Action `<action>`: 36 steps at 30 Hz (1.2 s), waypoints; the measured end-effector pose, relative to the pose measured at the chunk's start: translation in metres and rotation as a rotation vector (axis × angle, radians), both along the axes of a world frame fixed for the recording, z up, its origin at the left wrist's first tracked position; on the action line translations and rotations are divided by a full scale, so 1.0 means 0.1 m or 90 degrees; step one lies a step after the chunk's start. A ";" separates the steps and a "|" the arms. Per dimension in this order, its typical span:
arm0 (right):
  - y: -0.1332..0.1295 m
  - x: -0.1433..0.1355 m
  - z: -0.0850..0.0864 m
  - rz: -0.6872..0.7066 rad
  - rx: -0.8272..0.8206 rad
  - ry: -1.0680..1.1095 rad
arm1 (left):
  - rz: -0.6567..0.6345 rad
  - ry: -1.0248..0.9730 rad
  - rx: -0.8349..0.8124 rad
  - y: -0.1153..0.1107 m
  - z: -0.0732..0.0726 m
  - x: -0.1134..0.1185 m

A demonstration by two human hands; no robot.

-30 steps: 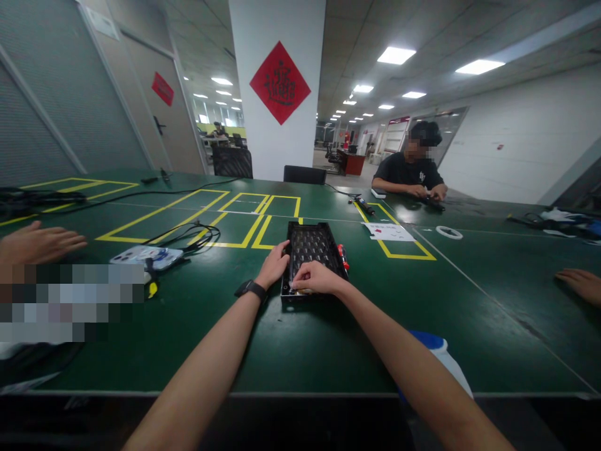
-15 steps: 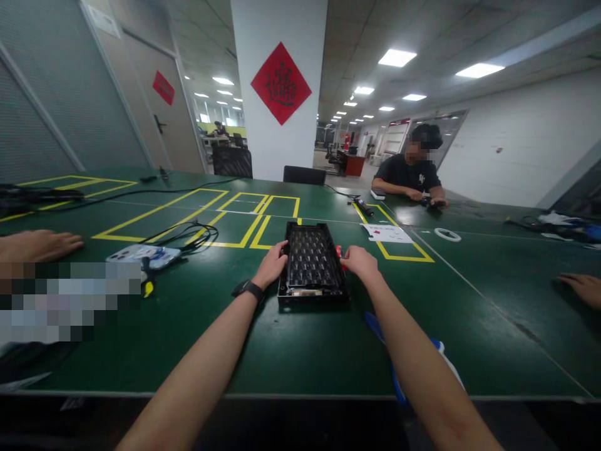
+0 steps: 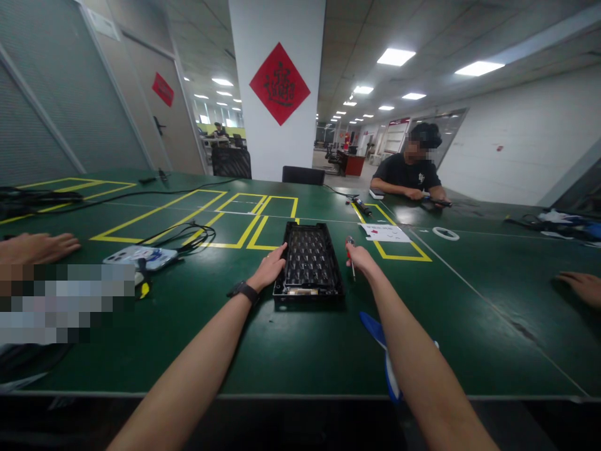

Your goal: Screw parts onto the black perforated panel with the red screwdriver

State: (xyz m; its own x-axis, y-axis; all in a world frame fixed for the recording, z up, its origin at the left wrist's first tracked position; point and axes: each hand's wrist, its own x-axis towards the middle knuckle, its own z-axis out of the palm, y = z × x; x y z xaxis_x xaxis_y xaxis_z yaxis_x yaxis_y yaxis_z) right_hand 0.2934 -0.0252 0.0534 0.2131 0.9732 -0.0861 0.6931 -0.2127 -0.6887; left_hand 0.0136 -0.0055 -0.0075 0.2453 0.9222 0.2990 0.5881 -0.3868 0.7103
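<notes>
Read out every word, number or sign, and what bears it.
None reads clearly enough to quote.
Red diamond-shaped sign on white column: dark characters, unclear.
Red paper sign on grey door: blurred.
White paper sheet on green table: too small.
White print on black T-shirt: too small.

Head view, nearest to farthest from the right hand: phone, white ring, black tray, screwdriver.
1. Screwdriver, in the right hand
2. Black tray, just left
3. White ring, right and beyond
4. Phone, far left
</notes>
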 end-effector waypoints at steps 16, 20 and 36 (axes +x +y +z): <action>-0.27 -1.23 0.07 0.310 0.287 0.659 | -0.020 -0.146 0.173 -0.33 0.27 0.08; -0.44 -1.25 0.01 0.280 0.353 0.602 | -0.051 -0.228 0.107 -0.47 0.35 0.14; -0.57 -1.25 -0.10 0.294 0.366 0.570 | -0.265 -0.230 -0.087 -0.50 0.37 0.17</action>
State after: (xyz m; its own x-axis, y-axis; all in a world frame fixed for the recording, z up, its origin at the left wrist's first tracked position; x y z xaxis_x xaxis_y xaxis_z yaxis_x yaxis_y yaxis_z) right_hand 0.1682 -0.0826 0.0433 -0.0857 0.8872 0.4534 -0.1603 0.4369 -0.8851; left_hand 0.0303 -0.0557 0.0298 0.5007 0.8056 0.3166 0.1159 -0.4249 0.8978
